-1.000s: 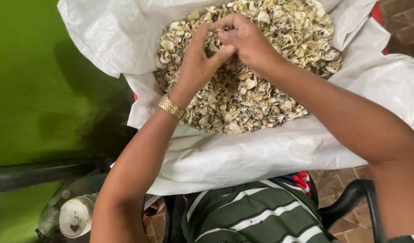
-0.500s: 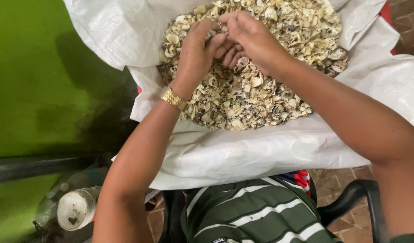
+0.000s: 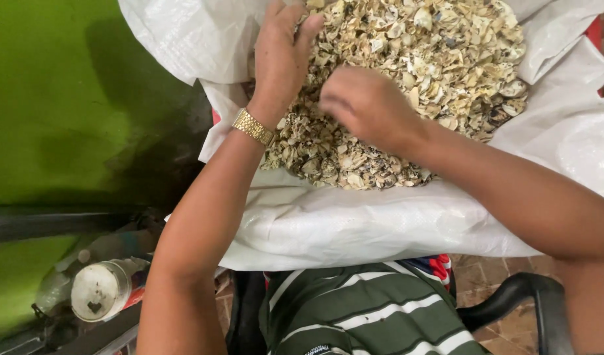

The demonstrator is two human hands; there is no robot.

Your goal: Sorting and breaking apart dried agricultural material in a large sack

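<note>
Striped cloth, green and white, covers my lap (image 3: 368, 315) nearest the camera, with a black chair arm (image 3: 525, 296) curving at my right and a capped container with a pale round lid (image 3: 98, 289) lying low at my left beside a dark bar (image 3: 52, 223). Beyond my lap the white woven sack (image 3: 354, 223) spreads wide, its folded rim hanging toward me. Inside it sits the heap of broken shells (image 3: 446, 59), pale cream and brown pieces piled from the near edge up to the far side.

My right hand (image 3: 364, 105) hovers low over the near middle of the heap, fingers curled downward; it is blurred, so I cannot tell whether it pinches any piece. My left hand (image 3: 282, 56) lies further in, at the heap's left edge where shells meet the sack wall, palm down and fingers spread loose, touching the pieces, with nothing visibly grasped. A gold wristwatch (image 3: 253, 126) bands that wrist. My two hands are apart, near each other, shells showing between them. Off to my left the green wall (image 3: 52, 98) rises, darkly stained near the sack.
</note>
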